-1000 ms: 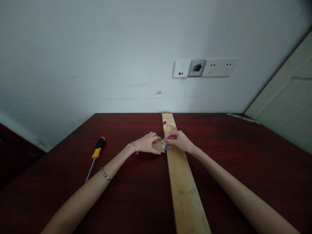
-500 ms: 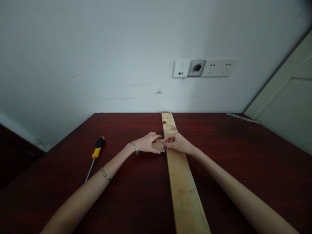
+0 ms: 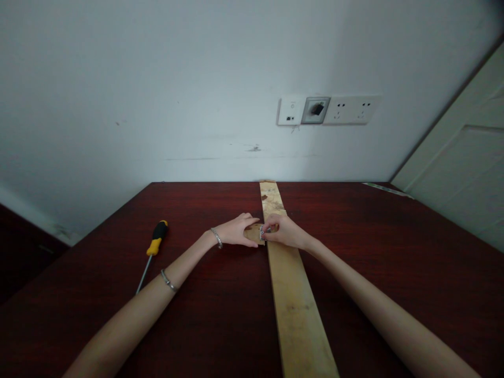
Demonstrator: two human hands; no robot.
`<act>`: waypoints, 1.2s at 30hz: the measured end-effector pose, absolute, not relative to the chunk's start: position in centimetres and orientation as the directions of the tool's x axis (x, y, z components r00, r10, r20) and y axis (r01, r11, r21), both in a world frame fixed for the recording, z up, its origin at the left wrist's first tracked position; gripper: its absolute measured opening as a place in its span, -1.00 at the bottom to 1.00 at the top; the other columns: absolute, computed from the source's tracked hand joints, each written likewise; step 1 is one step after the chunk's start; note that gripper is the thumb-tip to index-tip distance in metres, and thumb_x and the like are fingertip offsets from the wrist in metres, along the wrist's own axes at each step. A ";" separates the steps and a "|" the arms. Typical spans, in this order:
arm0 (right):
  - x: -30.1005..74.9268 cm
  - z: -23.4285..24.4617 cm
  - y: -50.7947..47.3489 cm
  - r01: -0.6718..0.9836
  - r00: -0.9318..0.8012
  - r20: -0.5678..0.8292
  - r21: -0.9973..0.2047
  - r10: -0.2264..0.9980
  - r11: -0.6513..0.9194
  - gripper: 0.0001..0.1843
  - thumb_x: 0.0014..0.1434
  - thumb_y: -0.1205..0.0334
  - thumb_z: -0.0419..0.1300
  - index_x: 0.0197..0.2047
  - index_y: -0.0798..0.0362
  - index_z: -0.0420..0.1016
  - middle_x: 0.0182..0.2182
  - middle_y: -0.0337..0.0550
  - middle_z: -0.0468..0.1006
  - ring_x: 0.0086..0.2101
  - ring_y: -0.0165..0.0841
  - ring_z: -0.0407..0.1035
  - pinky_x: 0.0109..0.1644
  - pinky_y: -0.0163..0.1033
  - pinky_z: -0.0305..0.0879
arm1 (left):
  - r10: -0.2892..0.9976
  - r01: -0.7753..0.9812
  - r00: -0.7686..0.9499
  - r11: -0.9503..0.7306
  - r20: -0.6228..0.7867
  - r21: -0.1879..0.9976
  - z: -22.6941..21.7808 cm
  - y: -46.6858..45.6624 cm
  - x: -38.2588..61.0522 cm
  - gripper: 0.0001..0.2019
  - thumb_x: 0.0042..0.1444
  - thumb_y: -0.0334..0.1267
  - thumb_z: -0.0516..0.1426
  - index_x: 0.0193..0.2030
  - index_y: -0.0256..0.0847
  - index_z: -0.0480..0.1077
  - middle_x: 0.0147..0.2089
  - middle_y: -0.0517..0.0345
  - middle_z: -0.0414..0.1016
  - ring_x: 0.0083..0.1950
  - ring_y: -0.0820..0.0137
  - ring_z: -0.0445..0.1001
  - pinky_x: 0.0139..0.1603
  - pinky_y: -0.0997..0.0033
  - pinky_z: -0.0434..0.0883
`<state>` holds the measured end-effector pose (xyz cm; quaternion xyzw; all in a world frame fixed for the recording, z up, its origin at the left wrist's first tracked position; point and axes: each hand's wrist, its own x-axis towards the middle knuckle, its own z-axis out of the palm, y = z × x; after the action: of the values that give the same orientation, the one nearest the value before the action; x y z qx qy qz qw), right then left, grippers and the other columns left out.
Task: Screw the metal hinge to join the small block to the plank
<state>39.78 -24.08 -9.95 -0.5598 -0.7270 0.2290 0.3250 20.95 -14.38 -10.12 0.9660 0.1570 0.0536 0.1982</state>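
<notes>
A long pale wooden board (image 3: 297, 304) lies lengthwise on the dark red table. Against its left edge sits a small wooden block (image 3: 252, 234), with my left hand (image 3: 235, 231) closed around it, thumb and fingers on opposite sides. My right hand (image 3: 286, 231) rests over the board and pinches a small silvery metal plate (image 3: 262, 233) where block and board meet. My fingers partly cover the plate, so its full shape is hidden.
A screwdriver (image 3: 154, 245) with a yellow and black handle lies to the left, its shaft tip hidden by my left forearm. The table (image 3: 205, 320) meets a white wall with sockets (image 3: 350, 109). A thin flat strip (image 3: 388, 189) lies at the back right.
Both hands keep their grips on the block and the metal plate, almost unmoved. The whole view has shifted very slightly.
</notes>
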 end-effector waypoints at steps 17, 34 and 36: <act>39.1 -9.1 -24.4 0.728 -0.196 0.250 -0.611 0.948 0.311 -0.97 -0.09 0.35 0.27 -0.47 0.09 0.54 -0.41 -0.20 0.39 -0.35 -0.40 0.27 -0.22 -0.29 0.21 | 0.313 0.259 0.946 -0.885 0.082 0.386 -9.8 -14.3 21.0 -0.25 -0.14 0.03 0.29 0.15 -0.34 0.23 0.01 -0.10 0.33 0.02 0.19 0.36 0.07 0.25 0.31; 39.2 -8.9 -24.6 0.747 -0.221 0.239 -0.582 0.946 0.322 -0.96 -0.07 0.36 0.26 -0.47 0.09 0.56 -0.40 -0.19 0.37 -0.36 -0.40 0.28 -0.24 -0.30 0.22 | 0.270 0.209 0.943 -0.935 0.194 0.287 -10.3 -14.6 20.9 -0.34 -0.12 0.09 0.25 0.05 -0.31 0.32 -0.03 -0.06 0.41 -0.03 0.20 0.42 0.03 0.27 0.35; 39.2 -8.8 -24.6 0.747 -0.219 0.240 -0.582 0.946 0.321 -0.96 -0.08 0.36 0.26 -0.47 0.09 0.56 -0.40 -0.19 0.37 -0.36 -0.40 0.28 -0.24 -0.31 0.22 | 0.271 0.207 0.940 -0.936 0.208 0.285 -10.3 -14.7 20.9 -0.36 -0.13 0.07 0.26 0.04 -0.30 0.33 -0.03 -0.05 0.42 -0.03 0.21 0.42 0.02 0.28 0.35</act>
<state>39.17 -24.58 -8.85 -0.5560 -0.7611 0.1745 0.2848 20.92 -14.66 -10.35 0.9762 0.1224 0.1226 0.1304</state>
